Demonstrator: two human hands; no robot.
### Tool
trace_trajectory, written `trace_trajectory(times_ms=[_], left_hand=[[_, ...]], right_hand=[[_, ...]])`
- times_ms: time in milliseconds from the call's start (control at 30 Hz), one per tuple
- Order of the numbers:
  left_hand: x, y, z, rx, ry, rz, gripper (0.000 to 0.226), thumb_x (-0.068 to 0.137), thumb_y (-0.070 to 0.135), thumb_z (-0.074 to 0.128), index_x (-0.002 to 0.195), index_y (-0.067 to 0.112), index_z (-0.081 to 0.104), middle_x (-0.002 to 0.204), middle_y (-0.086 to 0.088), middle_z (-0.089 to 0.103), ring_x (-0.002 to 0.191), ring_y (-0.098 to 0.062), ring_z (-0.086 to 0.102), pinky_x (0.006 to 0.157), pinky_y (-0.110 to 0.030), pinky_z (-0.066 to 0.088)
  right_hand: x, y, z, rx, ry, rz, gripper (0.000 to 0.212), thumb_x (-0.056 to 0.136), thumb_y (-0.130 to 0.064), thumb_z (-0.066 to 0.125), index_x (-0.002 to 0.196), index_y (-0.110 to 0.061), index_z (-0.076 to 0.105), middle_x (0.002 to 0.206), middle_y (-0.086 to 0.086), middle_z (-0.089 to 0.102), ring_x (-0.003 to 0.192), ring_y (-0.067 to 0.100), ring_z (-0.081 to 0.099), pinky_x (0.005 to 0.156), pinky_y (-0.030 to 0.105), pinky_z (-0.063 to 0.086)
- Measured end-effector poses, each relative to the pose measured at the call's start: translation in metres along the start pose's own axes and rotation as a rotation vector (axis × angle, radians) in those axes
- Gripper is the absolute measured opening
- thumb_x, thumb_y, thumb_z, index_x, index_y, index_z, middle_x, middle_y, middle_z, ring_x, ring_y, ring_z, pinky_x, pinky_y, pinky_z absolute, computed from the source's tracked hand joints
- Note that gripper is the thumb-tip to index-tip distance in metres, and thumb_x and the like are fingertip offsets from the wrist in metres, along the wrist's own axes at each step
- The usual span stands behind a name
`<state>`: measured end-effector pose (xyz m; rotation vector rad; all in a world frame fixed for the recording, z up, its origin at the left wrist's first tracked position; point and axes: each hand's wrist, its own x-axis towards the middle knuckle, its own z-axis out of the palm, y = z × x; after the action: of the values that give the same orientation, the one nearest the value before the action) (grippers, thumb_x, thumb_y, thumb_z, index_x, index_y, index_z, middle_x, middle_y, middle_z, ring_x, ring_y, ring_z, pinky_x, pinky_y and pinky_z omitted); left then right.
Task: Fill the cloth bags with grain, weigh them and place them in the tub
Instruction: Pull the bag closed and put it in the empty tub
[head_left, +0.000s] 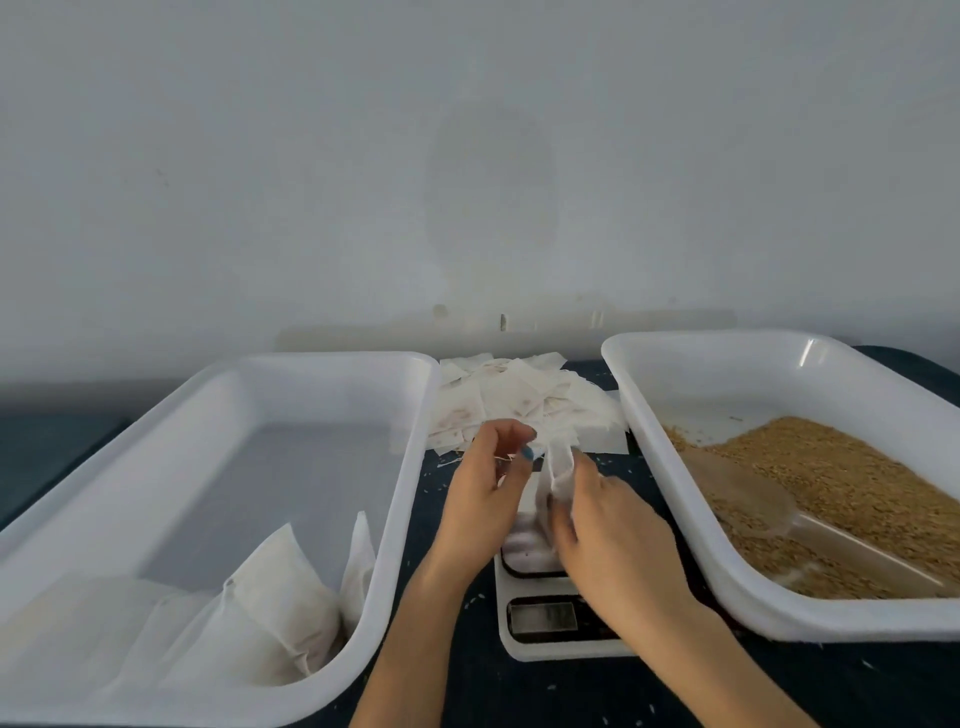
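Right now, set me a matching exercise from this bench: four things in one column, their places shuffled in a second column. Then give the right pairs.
Things
1. scoop
2. filled bags
3. scale
4. cloth bag

Places
A. held between the left hand and the right hand
B. near end of the left tub
C. on the grain in the right tub
D. on the dark table between the two tubs

Pairs: 1-C, 2-B, 3-D, 4-A
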<state>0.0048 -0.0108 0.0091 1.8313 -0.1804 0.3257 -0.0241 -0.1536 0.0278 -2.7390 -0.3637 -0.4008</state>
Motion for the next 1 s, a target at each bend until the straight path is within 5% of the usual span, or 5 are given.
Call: trace_trajectory(times_ms=[133,300,533,867,1000], left_hand=[[-0.002,-0.007,0.003,0.074,-0.130,-0.021,0.041,0.100,0.013,0.055,0.136,0.029,0.046,0.129,0.019,0.058,0.121,0.009,0.051,0.099,-0.011,0.043],[-0.011,0.022,0.001,0.159,0.017,-0.028,0.017,0.096,0.021,0.063,0.106,0.033,0.055,0.100,0.010,0.067,0.093,-0.005,0.064,0.078,-0.021,0.051],[-0.065,0.091,-0.038,0.777,0.429,0.160,0.008,0.091,0.021,0.063,0.091,0.018,0.055,0.087,0.002,0.054,0.061,-0.029,0.059,0.050,-0.036,0.043],[-0.127,0.063,-0.134,0.915,0.307,-0.448,0.026,0.083,0.039,0.065,0.082,0.014,0.056,0.067,-0.008,0.067,0.065,-0.029,0.067,0.064,-0.034,0.049],[-0.138,0.057,-0.137,0.985,0.323,-0.403,0.045,0.066,0.057,0.043,0.067,0.013,0.055,0.050,-0.010,0.058,0.046,-0.026,0.057,0.053,-0.034,0.047]], right_hand=[[0.008,0.006,0.001,0.006,-0.034,0.027,0.047,0.103,-0.027,0.041,0.148,-0.021,0.029,0.087,-0.007,0.057,0.071,0.008,0.056,0.055,0.019,0.035],[0.012,0.004,-0.004,0.281,0.026,-0.011,0.027,0.103,-0.025,0.041,0.130,-0.023,0.041,0.069,-0.010,0.054,0.055,0.005,0.053,0.047,0.018,0.033],[0.022,-0.052,-0.016,0.900,-0.052,-0.142,0.014,0.103,-0.017,0.045,0.110,-0.021,0.055,0.092,-0.007,0.067,0.082,0.007,0.061,0.075,0.031,0.050],[0.007,-0.126,0.024,0.290,-0.141,-0.613,0.028,0.098,-0.024,0.046,0.120,-0.018,0.061,0.095,0.010,0.071,0.098,0.028,0.061,0.120,0.050,0.003],[0.008,-0.126,0.025,0.341,-0.210,-0.674,0.027,0.098,-0.021,0.048,0.120,-0.019,0.064,0.101,0.009,0.073,0.103,0.028,0.061,0.122,0.044,-0.008]])
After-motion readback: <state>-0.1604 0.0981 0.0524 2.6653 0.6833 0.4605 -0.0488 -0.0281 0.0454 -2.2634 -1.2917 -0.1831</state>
